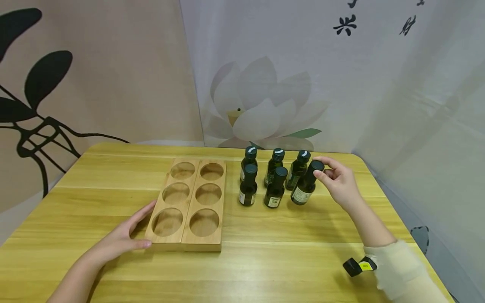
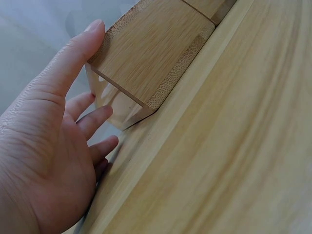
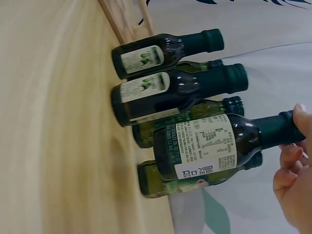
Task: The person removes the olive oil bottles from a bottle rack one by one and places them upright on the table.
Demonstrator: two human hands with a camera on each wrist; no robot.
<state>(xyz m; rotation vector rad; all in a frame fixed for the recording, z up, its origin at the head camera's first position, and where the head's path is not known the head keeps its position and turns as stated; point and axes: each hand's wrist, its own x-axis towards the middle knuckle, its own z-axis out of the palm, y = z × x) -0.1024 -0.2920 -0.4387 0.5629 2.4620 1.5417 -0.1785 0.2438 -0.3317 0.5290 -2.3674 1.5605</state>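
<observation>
My right hand [image 1: 339,181] pinches the dark green cap of a small dark glass bottle [image 1: 303,188] between thumb and fingers. That bottle [image 3: 204,146] leans toward the hand in the head view, its printed white label facing the right wrist camera. Beside it to the left stand two similar bottles, a middle one [image 1: 275,189] and a left one [image 1: 248,187]. My left hand [image 1: 123,235] is at the near left corner of a wooden holder [image 1: 185,240] with round recesses in two columns. Its thumb lies at the corner in the left wrist view, the other fingers loosely spread along the side.
Behind the front bottles is a row of shorter-necked bottles, among them one at the left [image 1: 250,156], one in the middle [image 1: 278,158] and one at the right [image 1: 301,162]. A printed cloth [image 1: 265,25] hangs behind the wooden table [image 1: 265,269].
</observation>
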